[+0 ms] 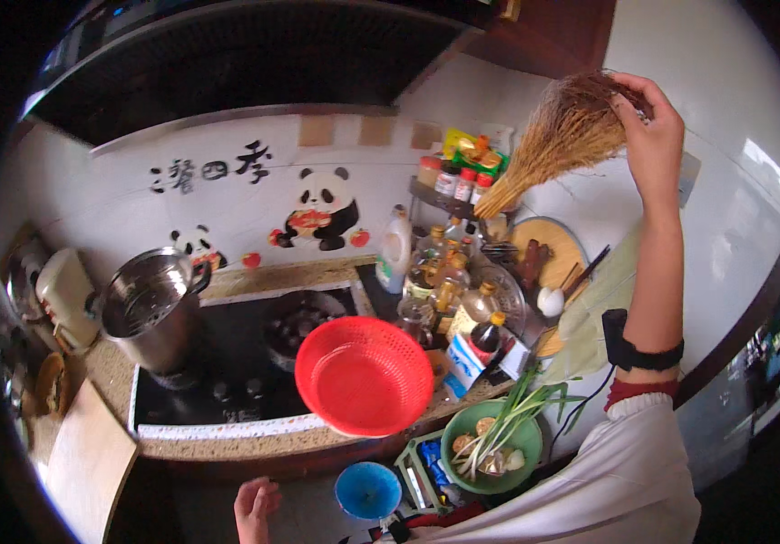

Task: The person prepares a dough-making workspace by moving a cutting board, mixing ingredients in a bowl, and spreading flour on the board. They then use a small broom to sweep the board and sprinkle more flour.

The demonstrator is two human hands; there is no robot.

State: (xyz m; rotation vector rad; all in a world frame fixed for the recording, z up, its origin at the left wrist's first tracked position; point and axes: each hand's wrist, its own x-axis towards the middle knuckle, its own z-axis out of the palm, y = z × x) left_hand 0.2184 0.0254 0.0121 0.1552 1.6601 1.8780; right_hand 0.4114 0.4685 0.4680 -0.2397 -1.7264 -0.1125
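Observation:
High on the right, my right hand [652, 132] grips a straw whisk brush [560, 136] by its wide, dark end. The brush's narrow end points down and left, in front of the spice shelf. My left hand [256, 506] is low in front of the counter, fingers loosely curled, and nothing shows in it. Nearest before me, a red plastic colander [363, 377] rests at the front right of the black cooktop [227, 340]; its inside looks bare. Behind it a dark pan [301, 319] sits on the cooktop, partly hidden by the colander.
A tall steel pot [152, 313] stands on the cooktop's left. Several bottles [454, 279] crowd the right counter beneath a spice shelf [437, 194]. Below are a green basin [529, 462] with scallions and a blue basin [367, 489]. The range hood [247, 75] hangs overhead.

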